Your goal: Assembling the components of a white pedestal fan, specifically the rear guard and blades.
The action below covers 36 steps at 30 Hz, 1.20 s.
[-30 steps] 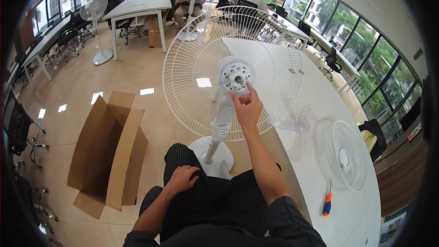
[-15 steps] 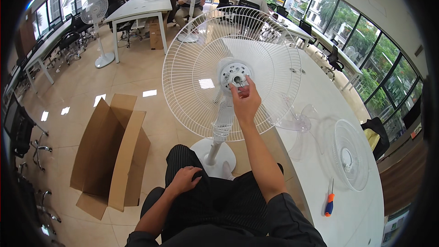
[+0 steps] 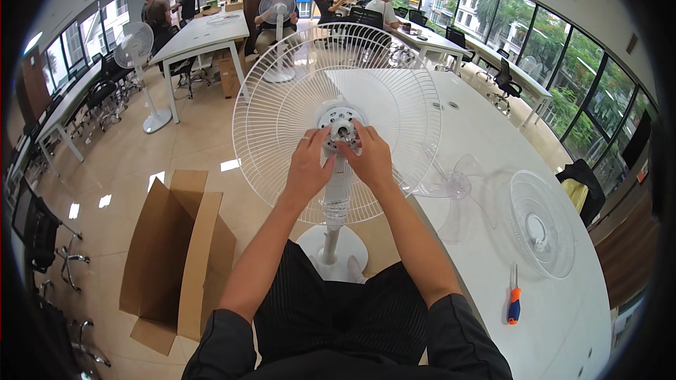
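In front of me stands a white pedestal fan (image 3: 331, 243) whose round wire rear grille (image 3: 264, 148) faces me. At its middle is a white plastic nut (image 3: 342, 129) around the motor shaft. My right hand (image 3: 370, 158) closes on the nut's right and lower side. From the left, my left hand (image 3: 308, 165) curls its fingertips onto the same hub. The fingers partly hide the nut's edge. A clear plastic fan blade (image 3: 458, 185) lies on the white table (image 3: 486, 239) to the right.
On the table also lie the front grille (image 3: 542, 229) and a blue-and-orange screwdriver (image 3: 515, 302). An open cardboard box (image 3: 176, 260) stands on the floor at left. Other assembled fans (image 3: 137, 46), office chairs (image 3: 42, 232), desks and several people are farther back.
My left hand has risen from my lap to the hub and joined the right hand there. The view has shifted slightly, so the fan sits lower and more to the left.
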Motion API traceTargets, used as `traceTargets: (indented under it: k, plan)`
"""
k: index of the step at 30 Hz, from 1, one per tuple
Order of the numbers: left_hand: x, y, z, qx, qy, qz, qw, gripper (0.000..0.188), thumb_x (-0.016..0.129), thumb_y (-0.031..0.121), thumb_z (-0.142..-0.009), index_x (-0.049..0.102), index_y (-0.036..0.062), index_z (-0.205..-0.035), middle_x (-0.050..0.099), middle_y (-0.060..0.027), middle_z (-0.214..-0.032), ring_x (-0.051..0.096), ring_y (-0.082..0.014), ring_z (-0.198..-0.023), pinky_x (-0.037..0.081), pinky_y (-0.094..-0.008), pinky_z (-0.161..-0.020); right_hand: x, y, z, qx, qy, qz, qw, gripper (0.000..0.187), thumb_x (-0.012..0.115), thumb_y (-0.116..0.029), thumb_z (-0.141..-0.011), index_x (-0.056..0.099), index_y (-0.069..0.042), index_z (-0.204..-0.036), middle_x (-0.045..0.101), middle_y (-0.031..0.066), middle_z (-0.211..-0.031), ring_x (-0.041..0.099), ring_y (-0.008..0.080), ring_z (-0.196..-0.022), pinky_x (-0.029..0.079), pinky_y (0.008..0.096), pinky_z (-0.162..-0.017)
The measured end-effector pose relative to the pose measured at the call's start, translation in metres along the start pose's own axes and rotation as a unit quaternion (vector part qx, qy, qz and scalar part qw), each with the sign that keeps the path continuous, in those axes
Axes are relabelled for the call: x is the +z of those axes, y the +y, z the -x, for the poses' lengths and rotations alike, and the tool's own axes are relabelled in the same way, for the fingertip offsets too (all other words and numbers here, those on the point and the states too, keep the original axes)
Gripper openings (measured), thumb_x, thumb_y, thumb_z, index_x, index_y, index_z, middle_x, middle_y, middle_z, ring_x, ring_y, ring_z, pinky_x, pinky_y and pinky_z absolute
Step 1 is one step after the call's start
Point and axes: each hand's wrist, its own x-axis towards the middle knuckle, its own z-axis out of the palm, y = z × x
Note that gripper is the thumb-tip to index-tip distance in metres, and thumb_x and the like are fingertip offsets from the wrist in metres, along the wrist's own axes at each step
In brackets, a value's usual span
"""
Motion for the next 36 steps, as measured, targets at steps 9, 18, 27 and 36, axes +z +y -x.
traceTargets:
  k: [9,18,27,36]
  plan:
    - [0.012,-0.004,-0.025,0.108,-0.042,-0.105,0.988,0.069,0.078,0.002,-0.062,0.057,0.0099,-0.128,0.053,-0.0144,-0.12,0.055,-0.0318,-0.108,0.053,-0.0373,-0.086,-0.005,0.005,0.026,0.014,-0.034,-0.069,0.997,0.056,0.077,-0.014,-0.079,0.054,-0.002,-0.129,0.063,0.0117,-0.087,0.064,0.0238,-0.07,0.053,0.0352,-0.063]
    - [0.01,-0.009,-0.045,0.163,-0.06,-0.076,0.982,0.058,0.076,0.001,-0.065,0.063,0.0091,-0.121,0.058,-0.0124,-0.11,0.054,-0.0318,-0.108,0.051,-0.0389,-0.087,-0.011,0.0,0.027,0.069,-0.054,-0.111,0.99,0.051,0.068,-0.014,-0.085,0.052,-0.003,-0.132,0.063,0.0119,-0.09,0.064,0.027,-0.074,0.052,0.038,-0.068]
    - [0.01,-0.009,-0.058,0.134,-0.126,-0.073,0.98,0.059,0.08,-0.001,-0.06,0.066,0.0088,-0.117,0.059,-0.0095,-0.113,0.055,-0.0294,-0.103,0.049,-0.0368,-0.093,-0.006,0.005,0.018,0.056,-0.03,-0.129,0.99,0.047,0.066,-0.007,-0.085,0.055,-0.006,-0.131,0.063,0.0105,-0.089,0.064,0.0245,-0.071,0.051,0.0361,-0.065]
    - [0.002,-0.008,-0.055,0.15,-0.134,-0.085,0.976,0.06,0.079,-0.002,-0.063,0.065,0.007,-0.12,0.056,-0.0098,-0.115,0.054,-0.0287,-0.107,0.049,-0.036,-0.092,-0.003,0.003,0.026,0.087,-0.04,-0.156,0.983,0.046,0.068,-0.008,-0.084,0.058,-0.002,-0.128,0.063,0.011,-0.088,0.065,0.0246,-0.072,0.052,0.0353,-0.066]
